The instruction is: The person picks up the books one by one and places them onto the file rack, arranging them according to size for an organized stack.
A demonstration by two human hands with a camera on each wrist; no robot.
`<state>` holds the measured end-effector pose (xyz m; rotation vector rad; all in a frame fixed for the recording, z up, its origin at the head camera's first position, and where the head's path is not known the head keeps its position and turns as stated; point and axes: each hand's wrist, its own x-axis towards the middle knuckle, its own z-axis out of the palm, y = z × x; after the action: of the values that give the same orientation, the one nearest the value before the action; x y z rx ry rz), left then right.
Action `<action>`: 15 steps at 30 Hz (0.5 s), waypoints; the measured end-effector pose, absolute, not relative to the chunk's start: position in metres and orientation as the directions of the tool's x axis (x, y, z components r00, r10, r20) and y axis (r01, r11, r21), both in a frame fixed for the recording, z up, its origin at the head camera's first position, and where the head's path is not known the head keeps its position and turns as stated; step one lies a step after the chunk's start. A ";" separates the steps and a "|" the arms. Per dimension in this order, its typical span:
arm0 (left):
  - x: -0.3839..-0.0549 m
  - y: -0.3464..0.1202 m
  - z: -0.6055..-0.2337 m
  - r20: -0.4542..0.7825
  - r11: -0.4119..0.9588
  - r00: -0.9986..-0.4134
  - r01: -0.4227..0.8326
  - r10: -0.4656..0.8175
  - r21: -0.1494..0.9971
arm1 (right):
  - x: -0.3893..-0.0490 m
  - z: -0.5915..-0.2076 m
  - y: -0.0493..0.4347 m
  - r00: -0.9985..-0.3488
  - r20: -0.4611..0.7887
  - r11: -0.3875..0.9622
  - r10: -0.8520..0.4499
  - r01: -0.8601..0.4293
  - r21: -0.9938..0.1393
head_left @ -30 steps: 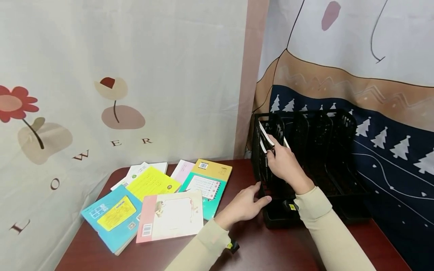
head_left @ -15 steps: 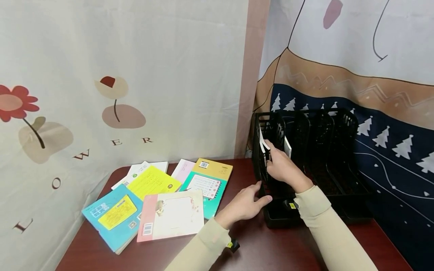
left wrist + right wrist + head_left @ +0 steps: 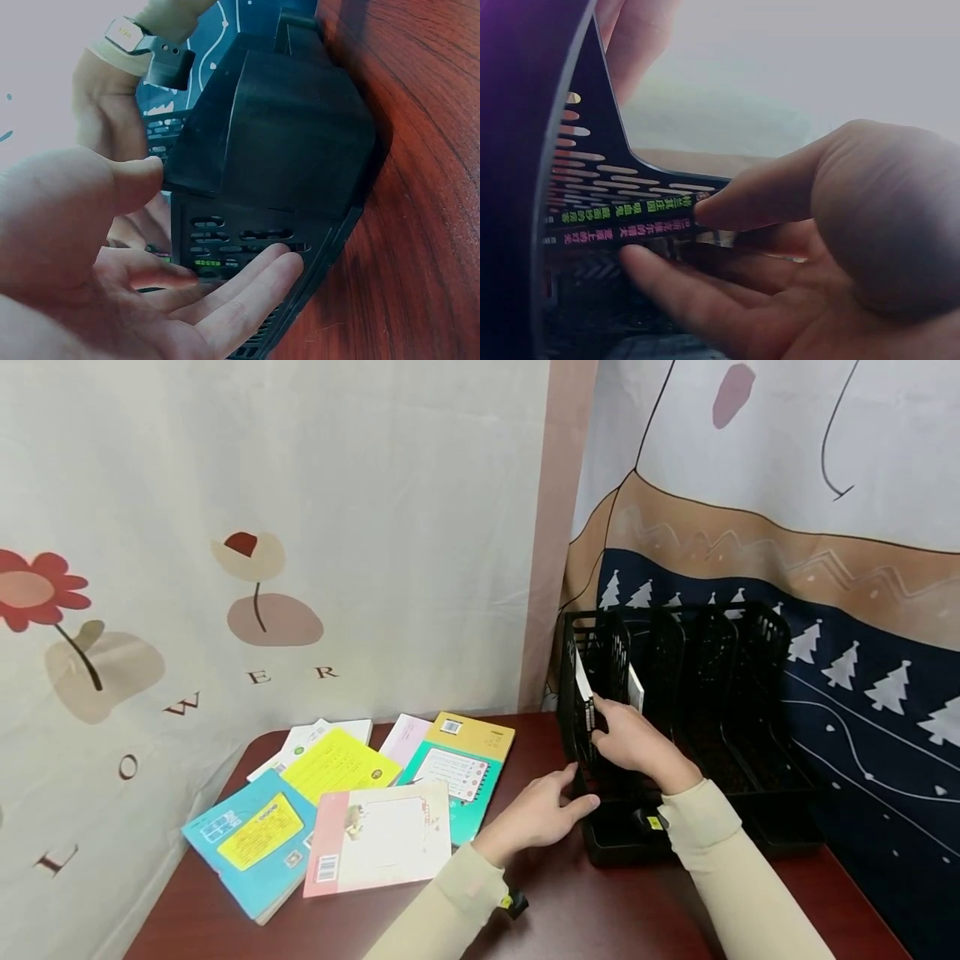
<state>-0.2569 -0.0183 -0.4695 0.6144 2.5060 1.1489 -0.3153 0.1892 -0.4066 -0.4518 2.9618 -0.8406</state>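
Observation:
My right hand point(image 3: 637, 739) is at the leftmost slot of the black file rack point(image 3: 630, 839). It pinches two thin dark-spined books there, one with green spine lettering point(image 3: 630, 210) and one with pink spine lettering point(image 3: 622, 234). The thumb lies on one side of the spines and the index finger on the other. From the head, only a white page edge point(image 3: 582, 675) and part of the spines show. My left hand point(image 3: 536, 814) rests against the rack's left side, its fingers straight, the thumb near the front corner point(image 3: 187, 180).
Left on the red-brown table point(image 3: 555, 910) lie overlapping books: a pink-and-white one point(image 3: 382, 852), a blue one point(image 3: 247, 835), a yellow one point(image 3: 341, 764), a teal-and-ochre one point(image 3: 461, 777), and pale ones behind. Another white-edged item point(image 3: 636, 689) stands in the rack's second slot. Printed curtains hang behind.
My right hand has moved down a little, and the books' white edges sit lower and closer together in the left slot. The left hand has stayed in place.

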 end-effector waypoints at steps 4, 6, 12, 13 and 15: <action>-0.255 -0.020 -0.467 -0.099 0.583 -0.859 0.252 0.502 0.773 | -0.307 -0.406 0.190 -0.971 0.024 0.849 -0.238 -0.220 -0.481; -0.254 -0.022 -0.465 -0.083 0.580 -0.864 0.258 0.496 0.773 | -0.302 -0.404 0.190 -0.977 0.039 0.866 -0.208 -0.203 -0.458; -0.250 -0.031 -0.457 0.007 0.565 -0.885 0.303 0.466 0.767 | -0.287 -0.390 0.191 -0.980 0.146 0.864 -0.138 -0.191 -0.466; -0.250 -0.033 -0.456 0.020 0.562 -0.886 0.311 0.463 0.766 | -0.284 -0.388 0.192 -0.979 0.156 0.854 -0.134 -0.194 -0.483; -0.248 -0.041 -0.453 0.045 0.552 -0.888 0.323 0.457 0.768 | -0.278 -0.385 0.191 -0.974 0.181 0.831 -0.135 -0.211 -0.514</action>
<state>-0.2482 -0.0406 -0.4532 0.6653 2.6239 1.2487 -0.2781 0.1910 -0.3850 -0.2978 3.1374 -0.9071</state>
